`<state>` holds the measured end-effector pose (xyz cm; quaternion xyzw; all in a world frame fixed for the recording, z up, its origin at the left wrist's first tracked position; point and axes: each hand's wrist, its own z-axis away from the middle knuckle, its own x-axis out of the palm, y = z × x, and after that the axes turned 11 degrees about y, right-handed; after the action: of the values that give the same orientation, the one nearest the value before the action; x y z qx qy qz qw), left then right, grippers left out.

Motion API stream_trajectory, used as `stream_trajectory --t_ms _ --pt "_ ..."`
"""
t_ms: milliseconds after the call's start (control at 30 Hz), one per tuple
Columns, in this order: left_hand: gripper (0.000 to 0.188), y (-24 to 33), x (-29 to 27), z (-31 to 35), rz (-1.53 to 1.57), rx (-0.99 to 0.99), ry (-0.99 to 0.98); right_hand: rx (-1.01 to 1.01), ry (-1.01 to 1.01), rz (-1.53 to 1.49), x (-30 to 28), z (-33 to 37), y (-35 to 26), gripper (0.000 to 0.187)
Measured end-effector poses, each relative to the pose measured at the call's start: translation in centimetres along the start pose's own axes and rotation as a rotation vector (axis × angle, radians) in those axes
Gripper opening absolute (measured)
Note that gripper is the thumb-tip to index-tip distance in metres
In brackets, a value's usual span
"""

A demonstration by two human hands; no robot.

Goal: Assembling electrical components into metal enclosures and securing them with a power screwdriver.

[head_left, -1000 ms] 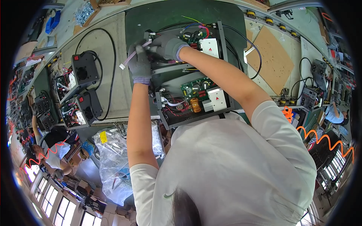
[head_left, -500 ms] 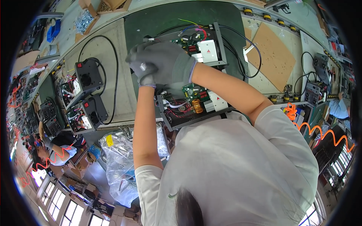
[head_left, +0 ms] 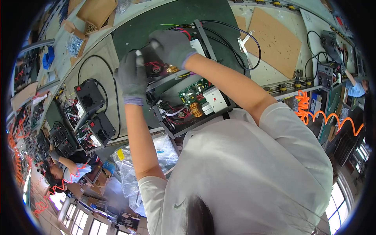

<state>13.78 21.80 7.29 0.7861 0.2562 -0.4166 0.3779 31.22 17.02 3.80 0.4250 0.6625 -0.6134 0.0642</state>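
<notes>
Two open electronic units with black metal frames, green circuit boards and copper coils lie before me. My left hand (head_left: 133,76), in a grey glove, grips the left end of the far unit (head_left: 205,41), fingers pointing away from me. My right hand (head_left: 172,47), gloved too, reaches over that unit's left part with curled fingers; what is under them is hidden. Red wires and a coil show below the right hand. The near unit (head_left: 192,103), with a white plate on its right side, sits close to my body, untouched by either hand.
Two more open units (head_left: 90,96) with a black cable stand on the left of the bench. A brown board (head_left: 276,43) lies at the right. Boxes of small metal parts (head_left: 75,45) sit far left. An orange coiled hose (head_left: 333,123) hangs right. Co-workers sit farther off.
My hands, close together before, have moved apart: the left toward the left and nearer, the right up over the far unit. The view has shifted, and more of the near unit shows.
</notes>
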Motion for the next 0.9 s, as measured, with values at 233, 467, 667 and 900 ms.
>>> stream_trajectory --t_ms 233,467,667,900 --pt "0.035 1.0 1.2 -2.0 -0.273 0.010 -0.249 -0.321 -0.523 0.604 1.8 7.0 -3.8 0.063" --pt "0.026 1.2 5.5 -0.8 -0.435 -0.114 -0.351 -0.315 -0.398 0.304 -1.1 8.3 -0.6 0.054" --pt "0.025 2.7 6.5 0.3 -0.492 -0.275 -0.320 -0.358 -0.026 0.127 -5.6 6.6 4.1 0.027" --pt "0.030 4.0 7.6 0.2 -0.513 -0.360 -0.367 -0.373 0.259 0.080 -6.1 5.1 7.4 0.016"
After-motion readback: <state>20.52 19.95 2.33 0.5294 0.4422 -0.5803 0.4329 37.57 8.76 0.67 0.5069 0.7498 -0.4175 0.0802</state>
